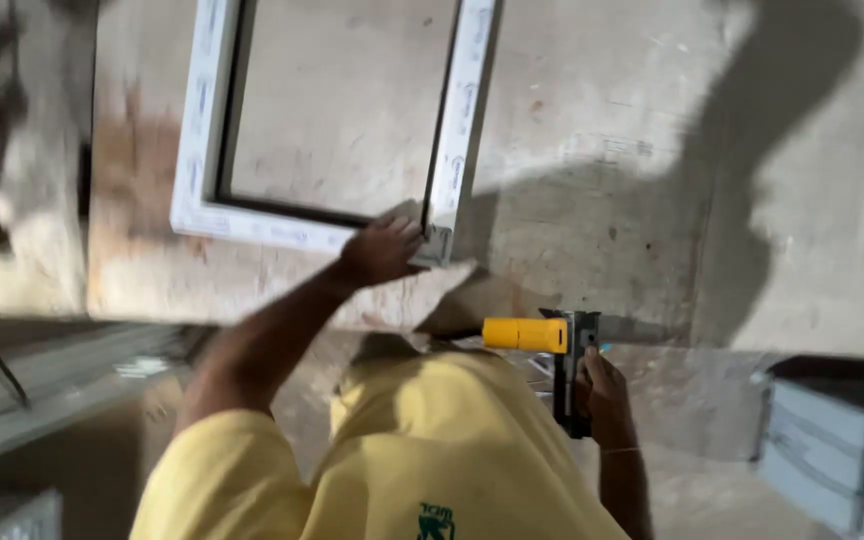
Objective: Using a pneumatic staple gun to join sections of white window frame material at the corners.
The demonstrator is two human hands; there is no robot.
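Two hands in view, well apart. Left hand spread flat, fingers open, pressing on the lower right corner of a white window frame that lies flat on the table. Right hand closed around the dark grip of a power tool with a yellow body, held low near the table edge, close to the yellow shirt. Grey stacked profiles lie at lower right. Picture is blurred.
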